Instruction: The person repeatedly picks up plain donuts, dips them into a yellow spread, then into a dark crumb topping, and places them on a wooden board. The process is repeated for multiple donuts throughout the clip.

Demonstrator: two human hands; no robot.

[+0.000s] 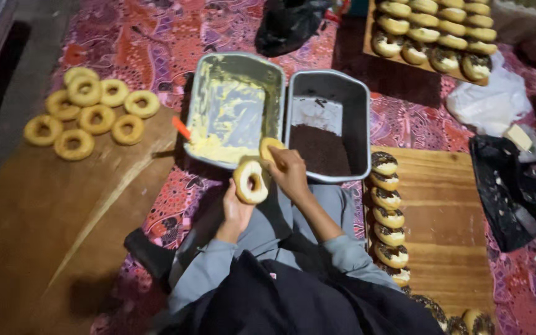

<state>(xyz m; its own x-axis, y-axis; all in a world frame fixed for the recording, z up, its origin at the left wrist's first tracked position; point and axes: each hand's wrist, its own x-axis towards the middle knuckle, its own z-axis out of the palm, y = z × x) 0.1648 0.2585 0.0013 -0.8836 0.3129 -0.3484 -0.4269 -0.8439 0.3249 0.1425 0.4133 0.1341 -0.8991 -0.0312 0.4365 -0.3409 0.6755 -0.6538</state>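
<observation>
My left hand (236,213) holds a plain ring doughnut (250,182) upright in front of me, its top face coated with pale cream. My right hand (288,171) grips a spreader loaded with yellow cream (270,147), held just above and right of the doughnut. Both hands are at the near edge of two metal tins. The left tin (236,107) holds yellow cream, with an orange handle (182,128) sticking out at its left side. The right tin (329,124) holds dark chocolate sprinkles.
Several plain doughnuts (91,111) lie on a wooden board (44,211) at the left. A row of sprinkled doughnuts (388,217) lines another board (448,217) at the right. A tray of finished doughnuts (435,34) sits at the back right. Black bags (513,186) and white plastic (491,99) lie at the right.
</observation>
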